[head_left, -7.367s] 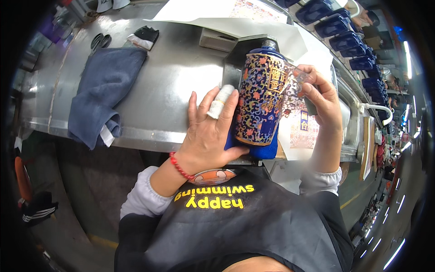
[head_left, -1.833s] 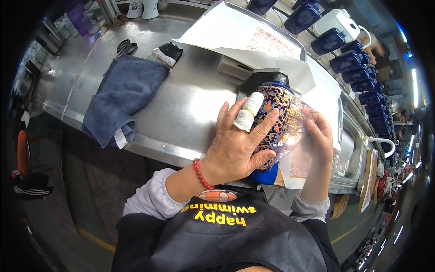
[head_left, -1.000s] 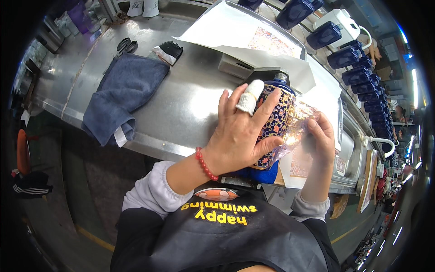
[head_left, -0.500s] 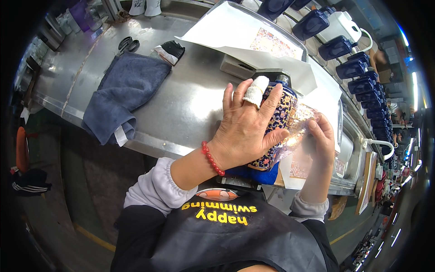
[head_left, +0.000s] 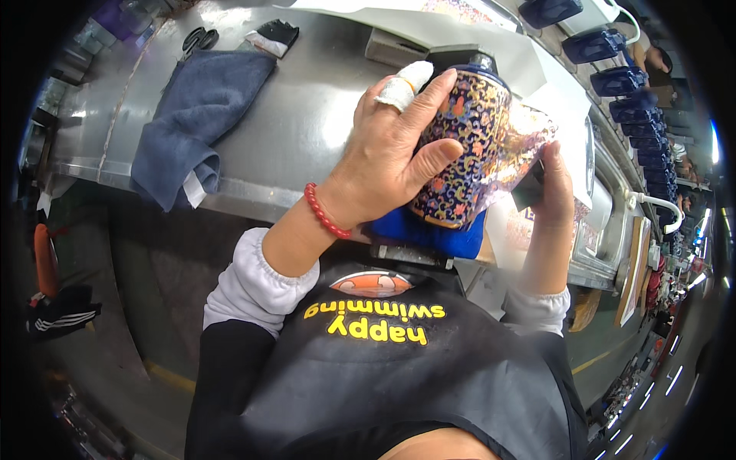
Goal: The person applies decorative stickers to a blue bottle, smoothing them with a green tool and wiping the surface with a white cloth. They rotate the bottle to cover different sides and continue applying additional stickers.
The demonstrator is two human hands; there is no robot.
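Observation:
A dark blue bottle [head_left: 468, 142] covered with a colourful floral pattern lies on a blue cloth pad [head_left: 445, 234], its neck pointing away from me. My left hand [head_left: 391, 146] rests along the bottle's left side, fingers stretched out and thumb spread over the pattern. A white covering [head_left: 404, 88] wraps one of its fingers. From the bottle's right side a shiny patterned transfer film [head_left: 525, 142] stands out, crumpled and partly see-through. My right hand [head_left: 558, 180] pinches the film's outer edge between thumb and fingers; some of its fingers are hidden.
A grey-blue towel [head_left: 195, 115] lies on the metal bench at the left, with black scissors [head_left: 201, 38] beyond it. White sheets [head_left: 563, 77] and a grey block [head_left: 395, 50] are behind the bottle. Several dark blue bottles [head_left: 617, 80] line the right, beside a white curved pipe [head_left: 663, 203].
The view has shifted, and the bottle shows more of its patterned side. My right hand holds the film farther out from the bottle. My left hand stays against its side.

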